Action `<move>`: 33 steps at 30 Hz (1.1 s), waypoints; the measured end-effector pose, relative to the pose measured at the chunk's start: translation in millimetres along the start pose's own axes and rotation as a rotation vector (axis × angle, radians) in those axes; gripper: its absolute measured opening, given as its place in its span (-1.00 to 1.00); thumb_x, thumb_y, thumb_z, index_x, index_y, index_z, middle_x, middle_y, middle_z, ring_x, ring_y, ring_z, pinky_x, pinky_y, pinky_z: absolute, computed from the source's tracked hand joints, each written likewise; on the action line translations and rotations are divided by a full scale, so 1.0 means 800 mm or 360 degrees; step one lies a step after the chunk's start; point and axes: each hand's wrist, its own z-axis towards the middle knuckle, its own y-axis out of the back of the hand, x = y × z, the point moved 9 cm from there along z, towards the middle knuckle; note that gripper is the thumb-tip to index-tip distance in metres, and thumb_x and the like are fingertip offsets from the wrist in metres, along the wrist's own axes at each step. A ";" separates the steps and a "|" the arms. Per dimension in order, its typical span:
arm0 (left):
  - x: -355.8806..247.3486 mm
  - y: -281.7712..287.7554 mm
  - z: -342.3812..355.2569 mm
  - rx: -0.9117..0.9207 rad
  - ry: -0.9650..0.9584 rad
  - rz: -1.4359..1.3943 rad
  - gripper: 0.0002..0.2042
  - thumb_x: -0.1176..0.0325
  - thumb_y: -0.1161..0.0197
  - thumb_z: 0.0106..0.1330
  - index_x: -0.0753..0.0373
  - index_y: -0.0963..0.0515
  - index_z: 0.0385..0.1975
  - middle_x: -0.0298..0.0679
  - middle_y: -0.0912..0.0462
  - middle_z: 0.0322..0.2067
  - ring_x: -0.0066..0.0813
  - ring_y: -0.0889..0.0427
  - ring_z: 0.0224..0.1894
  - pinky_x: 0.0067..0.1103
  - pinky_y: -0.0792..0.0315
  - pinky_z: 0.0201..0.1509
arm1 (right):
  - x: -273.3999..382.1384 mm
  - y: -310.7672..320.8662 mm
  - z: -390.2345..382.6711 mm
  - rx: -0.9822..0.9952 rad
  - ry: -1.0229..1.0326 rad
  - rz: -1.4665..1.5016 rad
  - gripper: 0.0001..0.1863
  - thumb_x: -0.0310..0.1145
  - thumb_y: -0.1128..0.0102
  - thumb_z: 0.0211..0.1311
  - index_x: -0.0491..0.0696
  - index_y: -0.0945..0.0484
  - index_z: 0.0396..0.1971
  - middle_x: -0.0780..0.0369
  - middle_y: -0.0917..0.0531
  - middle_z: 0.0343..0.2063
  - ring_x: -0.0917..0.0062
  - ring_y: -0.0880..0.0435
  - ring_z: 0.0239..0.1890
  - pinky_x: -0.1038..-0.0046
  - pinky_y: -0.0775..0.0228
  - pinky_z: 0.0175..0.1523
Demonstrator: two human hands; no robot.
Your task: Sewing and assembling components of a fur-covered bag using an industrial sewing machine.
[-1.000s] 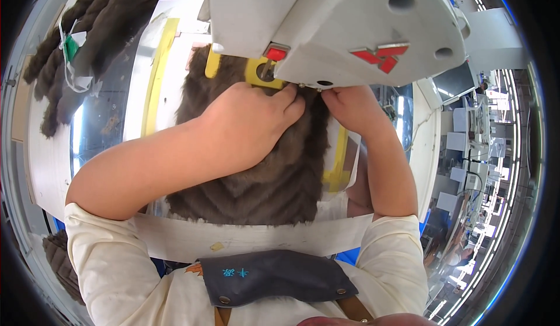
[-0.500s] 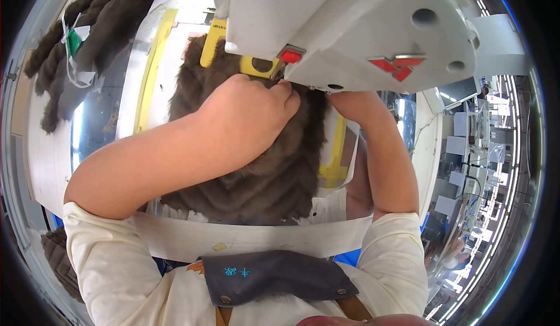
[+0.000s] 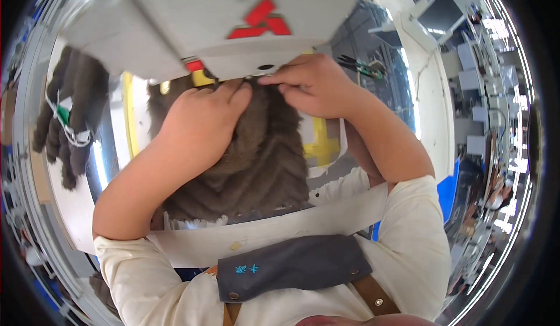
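Left hand (image 3: 201,119): palm down, fingers bunched on brown fur (image 3: 262,168); can't tell if its grip clamps. Right hand (image 3: 321,90): fingers bent, pointing inward by machine head (image 3: 192,28); can't tell if grip pinches fur. Elbows out wide. Fur runs from under head toward surface's (image 3: 429,133) near edge.

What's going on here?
A person has both hands at a piece of brown fur lying on the worktop, close to a bulky white machine. The left hand rests on the fur; the right hand reaches in from the other side. Whether the fingers pinch or press isn't clear. More brown fur lies off to the left.
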 end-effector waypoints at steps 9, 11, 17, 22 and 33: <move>-0.005 0.005 0.005 -0.0132 -0.0036 0.0100 -0.57 0.56 -0.08 0.23 0.40 -0.50 0.14 0.05 -0.60 0.12 0.03 -0.69 -0.08 -0.25 -0.56 0.03 | 0.011 -0.021 0.000 0.0156 0.0171 -0.0162 -0.58 -0.46 -0.06 0.14 -0.08 -0.73 -0.02 0.23 -0.74 0.04 0.23 -0.71 0.03 0.23 -0.60 0.11; -0.007 0.003 0.005 -0.0117 -0.0043 0.0120 -0.57 0.57 -0.08 0.23 0.40 -0.49 0.15 0.06 -0.60 0.13 0.04 -0.69 -0.06 -0.25 -0.56 0.04 | 0.013 -0.025 0.000 0.0202 0.0185 -0.0212 -0.56 -0.48 -0.11 0.10 -0.05 -0.72 0.01 0.20 -0.74 0.02 0.20 -0.71 0.00 0.22 -0.59 0.10; -0.012 0.004 0.007 -0.0062 -0.0049 0.0161 -0.54 0.59 -0.08 0.21 0.41 -0.46 0.17 0.08 -0.58 0.17 0.05 -0.68 -0.03 -0.26 -0.56 0.05 | 0.014 -0.029 -0.001 0.0231 0.0176 -0.0312 -0.58 -0.49 -0.11 0.11 -0.09 -0.71 0.00 0.19 -0.72 0.07 0.18 -0.70 0.03 0.21 -0.58 0.10; -0.006 -0.008 0.003 0.0197 0.0100 0.0086 -0.43 0.67 -0.03 0.15 0.40 -0.38 0.26 0.06 -0.48 0.29 0.15 -0.60 0.11 -0.24 -0.50 0.19 | 0.015 -0.036 0.000 0.0344 0.0090 -0.0357 -0.60 -0.51 -0.10 0.11 -0.11 -0.71 -0.03 0.19 -0.72 0.06 0.20 -0.70 0.04 0.21 -0.58 0.11; -0.030 0.000 -0.003 0.0273 -0.0034 0.0124 -0.30 0.48 -0.45 -0.06 0.37 -0.43 0.21 0.03 -0.50 0.29 0.01 -0.70 -0.09 -0.28 -0.60 -0.04 | 0.023 -0.038 -0.004 0.0466 0.0034 -0.0328 -0.65 -0.50 -0.11 0.09 -0.07 -0.74 -0.13 0.24 -0.77 -0.05 0.18 -0.71 -0.04 0.19 -0.59 0.03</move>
